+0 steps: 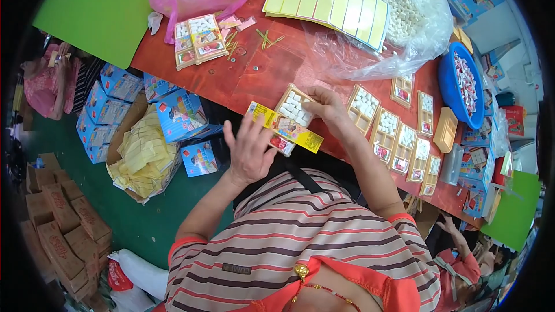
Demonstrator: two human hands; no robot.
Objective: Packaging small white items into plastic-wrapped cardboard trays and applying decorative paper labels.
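At the table's front edge, a small compartment tray point(293, 106) filled with white pieces is held at its far right side by my right hand point(327, 106). A yellow printed strip point(308, 138) lies crosswise over the tray, with small red-and-white packets point(282, 144) showing below it. My left hand point(252, 147) is at the strip's left end, its fingers spread and the fingertips touching the strip. My left thumb is near the tray's lower end. To the right, several similar filled trays point(365, 104) lie in a row, with white pieces and red packets in their compartments.
Finished-looking stacked trays point(201, 40) stand at the back left beside a pink bag point(225, 1). A yellow label sheet point(324, 1), a clear bag of white pieces point(399, 17) and a blue basin of packets point(462, 112) border the table. Blue boxes point(181, 114) stand left.
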